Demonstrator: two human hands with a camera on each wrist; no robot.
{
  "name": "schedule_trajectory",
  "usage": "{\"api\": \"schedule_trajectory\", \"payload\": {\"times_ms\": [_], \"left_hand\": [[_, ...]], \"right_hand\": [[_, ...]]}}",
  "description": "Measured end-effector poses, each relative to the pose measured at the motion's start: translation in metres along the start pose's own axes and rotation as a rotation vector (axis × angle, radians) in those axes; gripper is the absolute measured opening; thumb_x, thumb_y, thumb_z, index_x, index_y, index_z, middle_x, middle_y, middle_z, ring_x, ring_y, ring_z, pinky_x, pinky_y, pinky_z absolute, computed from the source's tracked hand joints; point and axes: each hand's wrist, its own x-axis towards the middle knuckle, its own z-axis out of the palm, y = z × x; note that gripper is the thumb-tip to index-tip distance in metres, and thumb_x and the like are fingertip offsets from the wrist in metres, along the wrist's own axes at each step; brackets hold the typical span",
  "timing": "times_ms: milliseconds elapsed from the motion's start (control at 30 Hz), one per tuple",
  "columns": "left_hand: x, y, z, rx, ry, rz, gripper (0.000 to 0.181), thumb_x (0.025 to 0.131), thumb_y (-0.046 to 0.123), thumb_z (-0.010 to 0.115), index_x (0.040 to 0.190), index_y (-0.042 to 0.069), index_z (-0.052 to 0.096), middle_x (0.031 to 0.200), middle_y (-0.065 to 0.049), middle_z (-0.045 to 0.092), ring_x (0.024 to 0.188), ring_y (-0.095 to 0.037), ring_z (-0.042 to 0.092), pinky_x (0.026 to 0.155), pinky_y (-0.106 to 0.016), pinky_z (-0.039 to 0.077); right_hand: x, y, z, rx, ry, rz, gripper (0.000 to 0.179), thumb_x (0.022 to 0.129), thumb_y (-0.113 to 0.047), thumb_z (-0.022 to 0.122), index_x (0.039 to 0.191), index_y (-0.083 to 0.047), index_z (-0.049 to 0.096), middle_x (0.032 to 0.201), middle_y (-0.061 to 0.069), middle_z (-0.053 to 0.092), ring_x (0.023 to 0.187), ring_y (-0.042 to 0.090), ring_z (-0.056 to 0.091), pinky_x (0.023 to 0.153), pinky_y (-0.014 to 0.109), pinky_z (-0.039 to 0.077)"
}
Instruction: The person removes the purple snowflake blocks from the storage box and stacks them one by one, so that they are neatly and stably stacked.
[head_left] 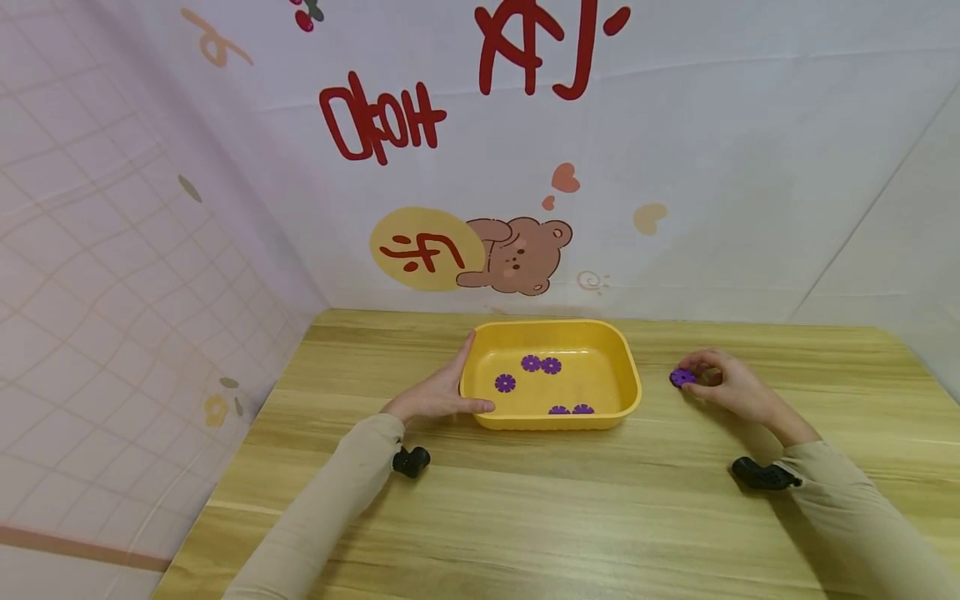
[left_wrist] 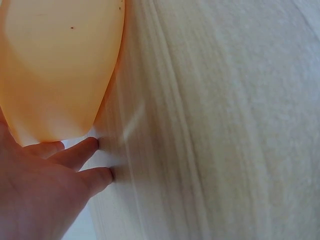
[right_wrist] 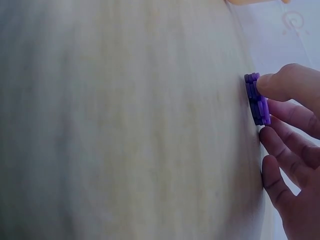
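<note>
My left hand (head_left: 438, 393) rests against the left end of a yellow plastic basin (head_left: 634, 398). Its thumb lies at the front rim, the fingers spread along the outer wall; in the left wrist view, fingertips (left_wrist: 106, 175) touch the table beside the basin (left_wrist: 60, 70). Inside the basin lie several purple notched discs (head_left: 506, 383), some partly hidden by the front wall. To the right of the basin, my right hand (head_left: 731, 387) pinches a small stack of purple notched discs (head_left: 682, 377) between thumb and fingers. In the right wrist view, the layered stack (right_wrist: 257, 100) stands at the tabletop.
The wood-grain table (head_left: 525, 508) extends in front of the basin and to both sides. A white printed cloth (head_left: 697, 150) hangs behind the table, and a grid-patterned cloth (head_left: 90, 275) hangs at the left. Each wrist wears a black device (head_left: 763, 475).
</note>
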Motion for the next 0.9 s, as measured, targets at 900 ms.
{"api": "schedule_trajectory", "payload": {"times_ms": [900], "left_hand": [[0.005,-0.016,0.003,0.004,0.048,-0.005,0.119,0.082,0.023,0.08,0.154,0.02,-0.016,0.161,-0.006,-0.003,0.14,-0.024,0.026,0.115,-0.038,0.017]], "right_hand": [[-0.001,0.024,0.0,0.004,-0.041,-0.032,0.039,0.08,0.007,0.073,0.117,0.009,0.06,0.105,0.019,0.059,0.086,0.021,0.057,0.069,0.026,0.052]]}}
